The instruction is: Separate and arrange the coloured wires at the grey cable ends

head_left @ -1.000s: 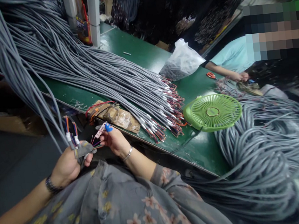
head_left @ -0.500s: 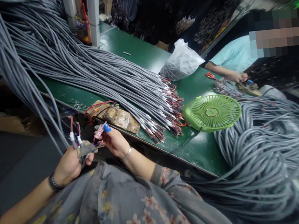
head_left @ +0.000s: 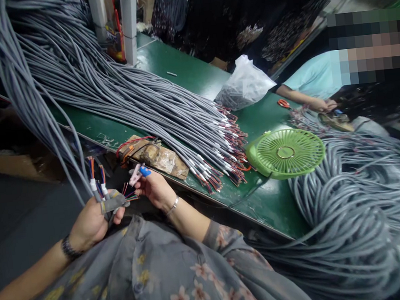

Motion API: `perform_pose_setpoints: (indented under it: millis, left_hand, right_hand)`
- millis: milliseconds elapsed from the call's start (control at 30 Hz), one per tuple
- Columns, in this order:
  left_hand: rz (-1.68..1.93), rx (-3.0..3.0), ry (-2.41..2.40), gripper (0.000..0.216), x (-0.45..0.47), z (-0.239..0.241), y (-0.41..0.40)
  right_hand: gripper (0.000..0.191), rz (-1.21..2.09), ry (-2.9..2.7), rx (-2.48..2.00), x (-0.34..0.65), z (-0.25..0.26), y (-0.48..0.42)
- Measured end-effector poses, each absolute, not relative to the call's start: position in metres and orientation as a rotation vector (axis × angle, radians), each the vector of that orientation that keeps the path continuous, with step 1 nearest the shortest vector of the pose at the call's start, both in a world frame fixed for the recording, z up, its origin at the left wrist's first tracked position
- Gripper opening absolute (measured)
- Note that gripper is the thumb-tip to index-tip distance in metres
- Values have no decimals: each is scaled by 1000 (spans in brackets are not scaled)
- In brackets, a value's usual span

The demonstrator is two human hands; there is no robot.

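Note:
My left hand (head_left: 92,221) is closed round a few grey cables (head_left: 96,190) whose stripped ends with coloured wires stick up above my fist; a grey cloth sleeve covers the thumb. My right hand (head_left: 154,187) sits just to the right, pinching the thin coloured wires (head_left: 129,194) fanned out from one cable end. Its fingers wear a blue tip and a pink strip. Both hands hover in front of the green table's near edge (head_left: 226,199).
A big bundle of grey cables (head_left: 139,104) lies across the table, stripped ends to the right. A green fan (head_left: 287,152) lies flat, with a plastic bag (head_left: 243,87) behind it. Coiled cables (head_left: 350,211) fill the right. Another person in a light shirt (head_left: 315,80) works at the far side.
The hands stay almost in place; my left hand shifted slightly with the cable ends. The view tilted a little.

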State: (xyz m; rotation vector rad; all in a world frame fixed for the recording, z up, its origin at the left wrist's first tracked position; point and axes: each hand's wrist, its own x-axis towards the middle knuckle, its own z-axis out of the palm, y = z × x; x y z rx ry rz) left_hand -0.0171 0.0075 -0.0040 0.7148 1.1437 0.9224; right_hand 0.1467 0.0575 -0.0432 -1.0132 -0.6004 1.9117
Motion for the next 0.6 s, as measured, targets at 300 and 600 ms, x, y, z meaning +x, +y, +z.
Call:
perform_pose_setpoints:
  millis: [300, 600]
  left_hand:
    - [936, 708, 1109, 28, -15, -10, 15]
    - [878, 739, 1110, 25, -15, -8, 16]
  right_hand:
    - [43, 1750, -634, -1075, 146, -49, 56]
    - [56, 1906, -623, -963, 140, -57, 61]
